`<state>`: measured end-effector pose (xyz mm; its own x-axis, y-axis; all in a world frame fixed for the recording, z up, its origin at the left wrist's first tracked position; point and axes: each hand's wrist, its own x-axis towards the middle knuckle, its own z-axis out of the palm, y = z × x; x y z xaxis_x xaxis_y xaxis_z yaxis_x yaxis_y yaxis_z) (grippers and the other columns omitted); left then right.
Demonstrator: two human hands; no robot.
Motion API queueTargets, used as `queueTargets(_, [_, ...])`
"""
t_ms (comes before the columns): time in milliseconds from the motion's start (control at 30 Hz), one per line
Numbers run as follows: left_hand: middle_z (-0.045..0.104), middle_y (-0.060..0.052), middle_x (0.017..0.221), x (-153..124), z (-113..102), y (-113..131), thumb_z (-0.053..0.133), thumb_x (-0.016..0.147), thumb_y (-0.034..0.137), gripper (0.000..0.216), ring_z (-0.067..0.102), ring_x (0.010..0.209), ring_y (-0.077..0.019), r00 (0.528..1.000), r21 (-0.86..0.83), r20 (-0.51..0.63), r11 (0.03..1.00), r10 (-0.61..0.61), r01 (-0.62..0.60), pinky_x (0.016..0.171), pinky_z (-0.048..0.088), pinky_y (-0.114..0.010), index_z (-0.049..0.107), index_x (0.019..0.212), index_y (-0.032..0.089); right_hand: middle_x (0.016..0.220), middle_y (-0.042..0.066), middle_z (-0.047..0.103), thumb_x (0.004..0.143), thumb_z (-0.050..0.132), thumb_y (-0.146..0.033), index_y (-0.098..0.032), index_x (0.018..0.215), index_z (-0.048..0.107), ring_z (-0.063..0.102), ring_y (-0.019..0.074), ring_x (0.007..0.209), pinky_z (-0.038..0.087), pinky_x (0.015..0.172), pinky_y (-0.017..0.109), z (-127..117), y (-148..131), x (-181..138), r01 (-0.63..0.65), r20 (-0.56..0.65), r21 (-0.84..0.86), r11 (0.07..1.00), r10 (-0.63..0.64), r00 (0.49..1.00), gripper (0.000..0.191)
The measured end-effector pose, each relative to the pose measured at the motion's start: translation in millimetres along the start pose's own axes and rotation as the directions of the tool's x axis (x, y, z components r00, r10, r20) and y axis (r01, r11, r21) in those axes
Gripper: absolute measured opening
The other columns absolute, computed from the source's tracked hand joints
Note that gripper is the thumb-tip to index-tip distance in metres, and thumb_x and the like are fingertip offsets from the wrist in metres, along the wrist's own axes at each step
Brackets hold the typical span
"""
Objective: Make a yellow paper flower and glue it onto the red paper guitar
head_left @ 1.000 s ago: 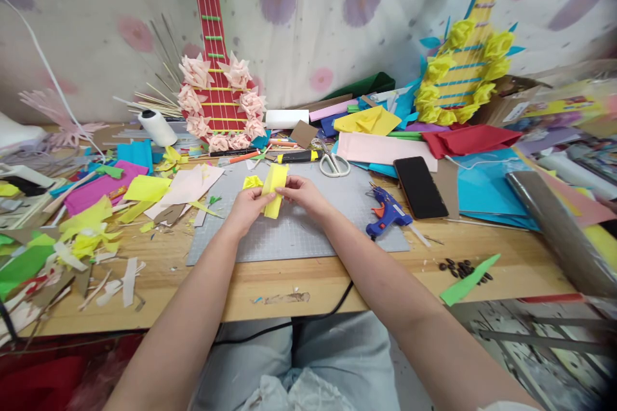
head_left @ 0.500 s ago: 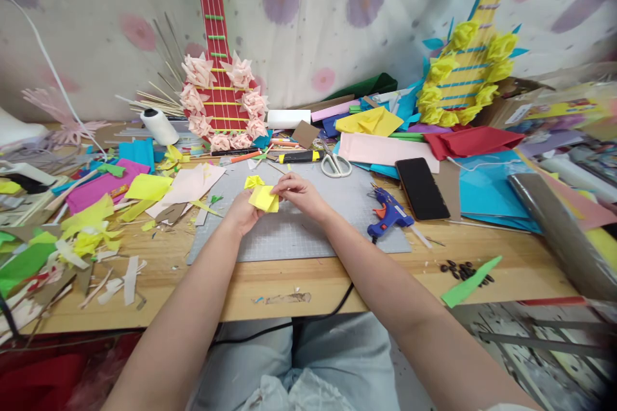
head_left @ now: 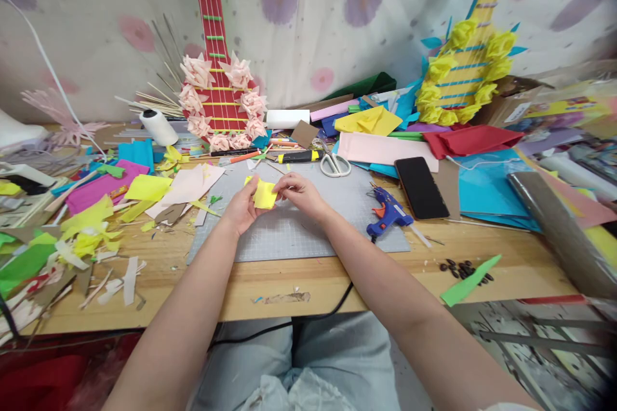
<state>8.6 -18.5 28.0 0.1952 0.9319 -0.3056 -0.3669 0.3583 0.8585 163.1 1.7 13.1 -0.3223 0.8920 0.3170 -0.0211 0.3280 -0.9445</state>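
Observation:
A small square of yellow crepe-like paper (head_left: 265, 194) is held up between my hands over the grey cutting mat (head_left: 289, 237). My left hand (head_left: 242, 207) is closed on its left side, thumb on top. At the paper's right edge, the fingertips of my right hand (head_left: 296, 191) are pinched together. More yellow shows behind my left thumb; whether it is a separate piece I cannot tell. A blue glue gun (head_left: 388, 212) lies on the mat's right side. Scissors with pale handles (head_left: 336, 166) and a yellow-black utility knife (head_left: 299, 157) rest at its back edge.
Behind the mat stand a red paper guitar (head_left: 222, 103) with pink flowers and a yellow one (head_left: 460, 77) with yellow flowers. Paper scraps (head_left: 91, 225) cover the left side. To the right are a black phone (head_left: 421, 188), dark beads (head_left: 465, 270) and a green strip (head_left: 470, 281).
The yellow paper has turned to face up as one flat square. My left thumb has come over the yellow piece behind it. My right hand has barely moved.

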Motion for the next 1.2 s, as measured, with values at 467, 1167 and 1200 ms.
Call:
queueTargets(467, [0.065, -0.004, 0.075, 6, -1, -15, 0.071, 0.06, 0.03, 0.067, 0.062, 0.066, -0.0144, 0.946, 0.43, -0.026, 0.858, 0.323, -0.281, 0.063, 0.047, -0.025, 0.048, 0.121, 0.014, 0.067, -0.005, 0.053, 0.057, 0.07, -0.034, -0.02, 0.075, 0.047, 0.052, 0.0088, 0.059, 0.046, 0.06, 0.026, -1, -2, 1, -0.203, 0.055, 0.235, 0.951, 0.196, 0.979, 0.033])
queueTargets(1167, [0.065, -0.007, 0.085, -1, 12, -12, 0.071, 0.055, 0.019, 0.041, 0.064, 0.069, -0.0177, 0.979, 0.332, -0.064, 0.929, 0.194, -0.162, 0.064, 0.052, -0.031, 0.057, 0.093, 0.012, 0.062, -0.004, 0.055, 0.051, 0.074, -0.035, -0.017, 0.069, 0.052, 0.048, 0.006, 0.053, 0.04, 0.056, 0.022, -4, 6, 2, -0.302, -0.045, 0.356, 0.885, 0.339, 0.94, 0.033])
queueTargets(1200, [0.065, -0.007, 0.085, -1, 13, -12, 0.072, 0.055, 0.018, 0.042, 0.064, 0.069, -0.0177, 0.977, 0.336, -0.066, 0.926, 0.203, -0.17, 0.064, 0.052, -0.031, 0.057, 0.094, 0.012, 0.062, -0.004, 0.056, 0.051, 0.074, -0.035, -0.017, 0.069, 0.052, 0.048, 0.006, 0.053, 0.04, 0.056, 0.022, -4, 5, 2, -0.302, -0.049, 0.358, 0.884, 0.341, 0.939, 0.033])
